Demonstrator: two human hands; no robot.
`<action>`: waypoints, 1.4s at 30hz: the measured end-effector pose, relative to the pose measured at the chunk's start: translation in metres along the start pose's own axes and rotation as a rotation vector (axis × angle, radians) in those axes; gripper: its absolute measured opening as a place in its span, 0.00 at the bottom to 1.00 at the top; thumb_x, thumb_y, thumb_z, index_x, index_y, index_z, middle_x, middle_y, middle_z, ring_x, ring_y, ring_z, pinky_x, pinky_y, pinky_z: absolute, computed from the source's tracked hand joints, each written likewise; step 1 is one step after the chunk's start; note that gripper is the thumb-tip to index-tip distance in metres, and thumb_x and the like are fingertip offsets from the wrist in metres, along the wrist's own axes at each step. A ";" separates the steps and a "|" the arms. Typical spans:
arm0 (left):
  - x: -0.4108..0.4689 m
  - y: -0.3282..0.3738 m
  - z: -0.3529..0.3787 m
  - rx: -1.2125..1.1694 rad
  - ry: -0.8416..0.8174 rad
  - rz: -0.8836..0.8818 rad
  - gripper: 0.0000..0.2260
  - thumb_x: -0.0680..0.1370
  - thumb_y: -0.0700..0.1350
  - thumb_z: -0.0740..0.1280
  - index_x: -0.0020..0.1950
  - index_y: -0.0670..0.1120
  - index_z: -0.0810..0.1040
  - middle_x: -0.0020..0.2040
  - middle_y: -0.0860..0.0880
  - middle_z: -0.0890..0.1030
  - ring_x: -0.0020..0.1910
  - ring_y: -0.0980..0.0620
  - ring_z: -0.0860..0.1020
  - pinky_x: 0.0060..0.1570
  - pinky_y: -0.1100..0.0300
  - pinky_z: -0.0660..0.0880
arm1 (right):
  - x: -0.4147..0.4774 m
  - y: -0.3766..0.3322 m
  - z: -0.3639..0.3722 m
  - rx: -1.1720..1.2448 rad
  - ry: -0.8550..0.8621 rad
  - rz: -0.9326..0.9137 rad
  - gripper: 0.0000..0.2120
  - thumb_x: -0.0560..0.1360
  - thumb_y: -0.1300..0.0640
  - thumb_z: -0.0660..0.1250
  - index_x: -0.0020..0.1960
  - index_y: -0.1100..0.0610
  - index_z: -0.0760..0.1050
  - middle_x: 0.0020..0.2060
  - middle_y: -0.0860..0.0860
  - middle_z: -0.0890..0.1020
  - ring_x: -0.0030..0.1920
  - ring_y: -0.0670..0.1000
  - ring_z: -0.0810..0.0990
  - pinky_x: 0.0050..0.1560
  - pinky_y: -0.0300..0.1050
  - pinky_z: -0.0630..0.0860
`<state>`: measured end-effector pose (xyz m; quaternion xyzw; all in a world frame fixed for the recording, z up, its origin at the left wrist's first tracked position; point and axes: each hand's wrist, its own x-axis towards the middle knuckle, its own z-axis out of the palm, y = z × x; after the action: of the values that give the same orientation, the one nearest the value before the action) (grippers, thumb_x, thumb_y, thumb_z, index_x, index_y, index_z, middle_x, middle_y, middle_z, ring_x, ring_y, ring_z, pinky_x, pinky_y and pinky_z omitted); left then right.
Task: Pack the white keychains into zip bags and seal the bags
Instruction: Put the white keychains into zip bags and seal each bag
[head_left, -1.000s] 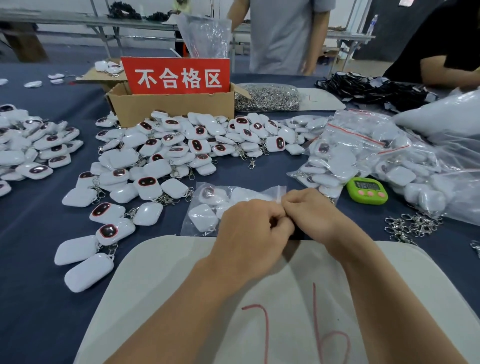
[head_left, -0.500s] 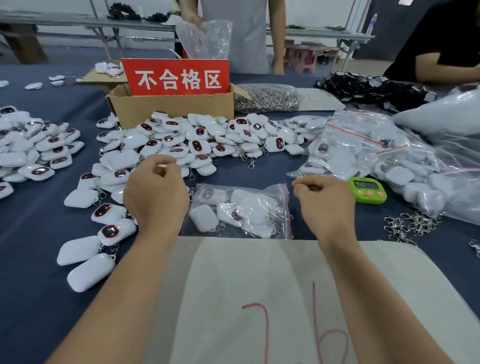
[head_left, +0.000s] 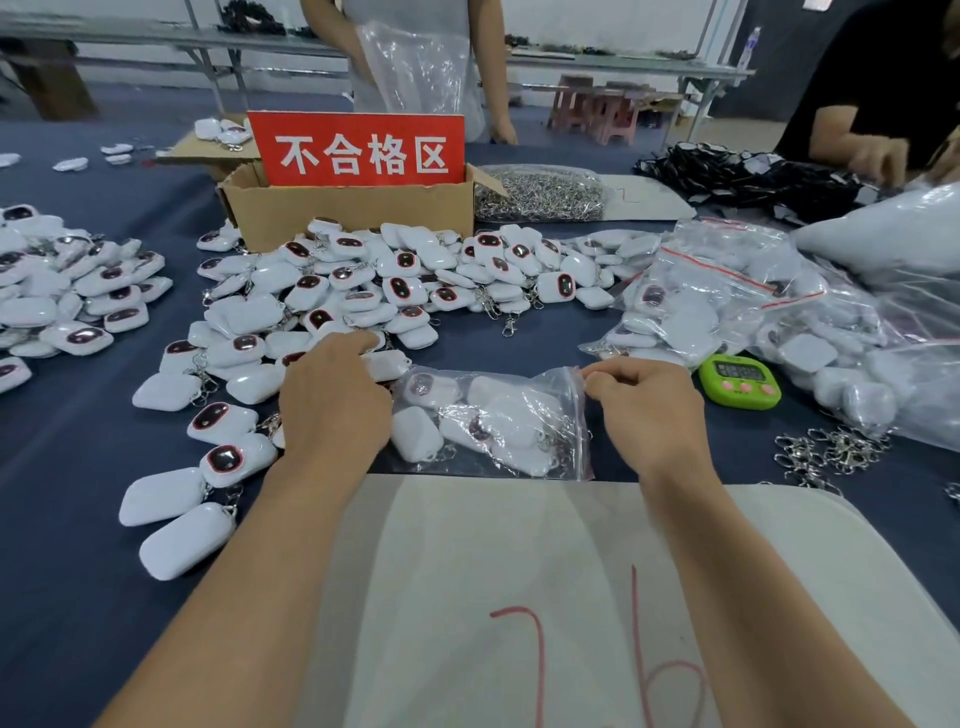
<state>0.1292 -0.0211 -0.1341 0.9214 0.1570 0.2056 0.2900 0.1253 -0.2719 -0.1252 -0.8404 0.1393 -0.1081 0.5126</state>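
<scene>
Zip bag (head_left: 493, 421) corner between right fingers (head_left: 605, 370)

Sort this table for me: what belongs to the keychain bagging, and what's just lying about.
Job: zip bag pinched by right hand; loose white keychains under left hand; filled bags.
Lying about: green timer; cardboard box with red sign; bag of metal rings; loose clasps; black pile.
</scene>
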 end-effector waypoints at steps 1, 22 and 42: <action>-0.001 0.000 0.000 -0.039 -0.003 0.008 0.27 0.74 0.31 0.65 0.70 0.50 0.79 0.66 0.45 0.80 0.65 0.42 0.76 0.65 0.50 0.71 | 0.000 0.000 0.000 0.004 0.005 -0.003 0.12 0.76 0.56 0.68 0.37 0.46 0.85 0.33 0.32 0.83 0.37 0.31 0.79 0.36 0.30 0.70; -0.041 0.070 0.005 -1.306 -0.240 -0.152 0.10 0.78 0.39 0.69 0.48 0.51 0.88 0.50 0.48 0.88 0.53 0.51 0.86 0.46 0.58 0.83 | -0.052 -0.032 0.024 0.040 -0.168 -0.468 0.19 0.76 0.61 0.67 0.61 0.40 0.78 0.49 0.37 0.83 0.50 0.39 0.80 0.47 0.28 0.72; -0.026 0.027 -0.002 -0.132 -0.537 0.323 0.38 0.70 0.53 0.76 0.78 0.65 0.65 0.70 0.63 0.75 0.68 0.58 0.72 0.63 0.58 0.68 | -0.030 -0.023 0.008 0.175 -0.015 -0.153 0.15 0.76 0.62 0.65 0.46 0.42 0.82 0.33 0.48 0.84 0.31 0.41 0.78 0.33 0.35 0.74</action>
<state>0.1107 -0.0518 -0.1243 0.9350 -0.0873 0.0082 0.3437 0.1020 -0.2450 -0.1096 -0.8013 0.0609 -0.1524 0.5753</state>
